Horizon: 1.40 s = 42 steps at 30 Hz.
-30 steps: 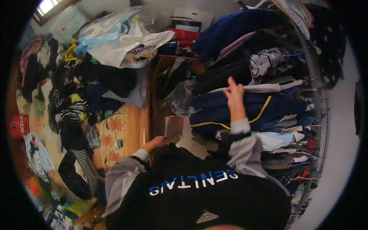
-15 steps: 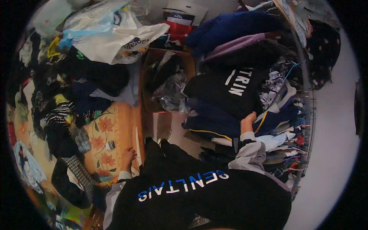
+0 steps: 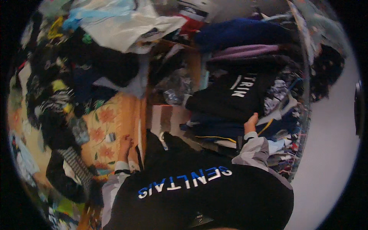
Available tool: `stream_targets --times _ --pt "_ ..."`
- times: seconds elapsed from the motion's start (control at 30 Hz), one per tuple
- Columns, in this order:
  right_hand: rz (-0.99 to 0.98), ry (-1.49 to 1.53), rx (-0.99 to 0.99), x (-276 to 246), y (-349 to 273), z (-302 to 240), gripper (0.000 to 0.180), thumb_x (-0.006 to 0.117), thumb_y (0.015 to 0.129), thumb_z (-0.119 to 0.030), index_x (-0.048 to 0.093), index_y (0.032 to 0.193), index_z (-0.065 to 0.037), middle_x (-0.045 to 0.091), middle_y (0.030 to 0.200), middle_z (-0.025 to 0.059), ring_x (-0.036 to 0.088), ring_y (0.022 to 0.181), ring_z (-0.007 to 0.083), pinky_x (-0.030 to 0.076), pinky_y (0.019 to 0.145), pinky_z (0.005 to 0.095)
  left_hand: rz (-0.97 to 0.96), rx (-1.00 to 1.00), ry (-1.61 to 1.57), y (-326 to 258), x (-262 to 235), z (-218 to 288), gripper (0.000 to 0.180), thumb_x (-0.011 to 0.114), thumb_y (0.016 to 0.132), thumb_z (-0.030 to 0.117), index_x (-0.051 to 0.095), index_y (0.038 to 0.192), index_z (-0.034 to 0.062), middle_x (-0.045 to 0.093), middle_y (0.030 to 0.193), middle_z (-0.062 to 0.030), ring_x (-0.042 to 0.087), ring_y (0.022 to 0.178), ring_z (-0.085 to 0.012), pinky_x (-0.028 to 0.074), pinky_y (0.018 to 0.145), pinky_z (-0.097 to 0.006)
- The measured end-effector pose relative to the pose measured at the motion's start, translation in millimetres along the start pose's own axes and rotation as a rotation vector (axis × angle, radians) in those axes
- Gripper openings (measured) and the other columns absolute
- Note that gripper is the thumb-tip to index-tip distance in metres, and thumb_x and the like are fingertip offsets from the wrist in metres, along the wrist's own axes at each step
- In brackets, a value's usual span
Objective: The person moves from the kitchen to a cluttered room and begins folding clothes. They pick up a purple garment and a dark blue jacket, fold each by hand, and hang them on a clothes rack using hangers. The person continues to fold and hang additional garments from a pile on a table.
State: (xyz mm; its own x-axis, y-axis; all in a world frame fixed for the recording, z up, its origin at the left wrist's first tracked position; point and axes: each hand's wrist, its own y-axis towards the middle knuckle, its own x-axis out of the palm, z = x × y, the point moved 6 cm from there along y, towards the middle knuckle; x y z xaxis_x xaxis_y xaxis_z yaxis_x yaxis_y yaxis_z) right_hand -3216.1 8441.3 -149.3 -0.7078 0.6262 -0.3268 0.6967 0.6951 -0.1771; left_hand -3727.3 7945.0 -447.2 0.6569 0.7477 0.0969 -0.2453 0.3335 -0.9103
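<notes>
A black sweatshirt with white lettering is spread across a row of hanging clothes on the right. My right hand is closed at its near lower corner, thumb up, the other fingers mostly hidden behind the cloth. Just below that hand, a dark navy garment with a yellow stripe hangs among the others. On the left, my left hand is held beside an orange flower-patterned cloth, holding nothing, its fingers loosely bent and somewhat blurred.
Piled clothes cover much of the left surface. White plastic bags lie at the far left. Between the bed-like surface and the rack stands a box with clear plastic in it. A pale wall bounds the right side.
The whole view has shifted slightly and blurred. My left hand has risen a little along the flowered cloth. My right hand stays at the black sweatshirt's corner.
</notes>
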Motion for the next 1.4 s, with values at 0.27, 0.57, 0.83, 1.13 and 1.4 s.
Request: stream_targets --times 0.27,0.57,0.83,1.13,1.4 --pt "-0.214 -0.554 -0.167 98.8 -18.8 44.5 0.032 0.056 0.084 -0.032 0.059 0.079 -0.001 0.056 0.064 0.0119 0.056 0.055 0.0263 0.049 0.052 0.0423 0.148 -0.005 -0.108 -36.7 -46.8 -18.5 0.037 0.051 0.084 0.007 0.050 0.121 0.0015 0.059 0.086 -0.0103 0.059 0.059 -0.0173 0.043 0.045 -0.025" --pt "-1.161 -0.473 -0.120 270.1 -269.7 54.8 0.008 0.058 0.087 -0.013 0.060 0.092 -0.007 0.053 0.065 0.0029 0.051 0.051 0.0126 0.049 0.050 0.0288 0.316 0.116 -0.401 -74.9 -85.4 -32.9 0.039 0.051 0.087 0.007 0.046 0.125 0.0016 0.058 0.084 -0.0106 0.058 0.059 -0.0159 0.040 0.043 -0.023" --pt "-1.829 -0.523 -0.455 393.2 -488.7 53.8 0.020 0.060 0.086 -0.014 0.061 0.100 -0.001 0.060 0.078 0.0060 0.058 0.065 0.0135 0.051 0.055 0.0278 0.457 0.118 -0.607 -116.2 -77.5 -76.8 0.033 0.050 0.089 0.011 0.047 0.121 0.0018 0.057 0.083 -0.0089 0.057 0.060 -0.0158 0.042 0.046 -0.024" --pt "-1.281 -1.103 -0.884 493.2 -510.3 154.6 0.075 0.069 0.074 -0.032 0.038 0.134 0.001 0.052 0.120 0.0291 0.051 0.113 0.0422 0.041 0.097 0.0417 0.528 0.125 -0.575 -136.1 -17.1 -89.0 0.038 0.055 0.088 0.012 0.048 0.124 0.0018 0.059 0.091 -0.0085 0.061 0.069 -0.0170 0.048 0.055 -0.026" --pt "-2.360 -0.765 -0.320 388.8 -582.1 125.3 0.016 0.064 0.078 -0.006 0.048 0.082 -0.008 0.048 0.073 -0.0031 0.047 0.069 0.0079 0.042 0.059 0.0277 0.588 0.227 -0.451 -132.8 24.8 -23.8 0.031 0.055 0.089 0.016 0.057 0.115 0.0000 0.062 0.088 -0.0093 0.061 0.075 -0.0169 0.051 0.065 -0.028"
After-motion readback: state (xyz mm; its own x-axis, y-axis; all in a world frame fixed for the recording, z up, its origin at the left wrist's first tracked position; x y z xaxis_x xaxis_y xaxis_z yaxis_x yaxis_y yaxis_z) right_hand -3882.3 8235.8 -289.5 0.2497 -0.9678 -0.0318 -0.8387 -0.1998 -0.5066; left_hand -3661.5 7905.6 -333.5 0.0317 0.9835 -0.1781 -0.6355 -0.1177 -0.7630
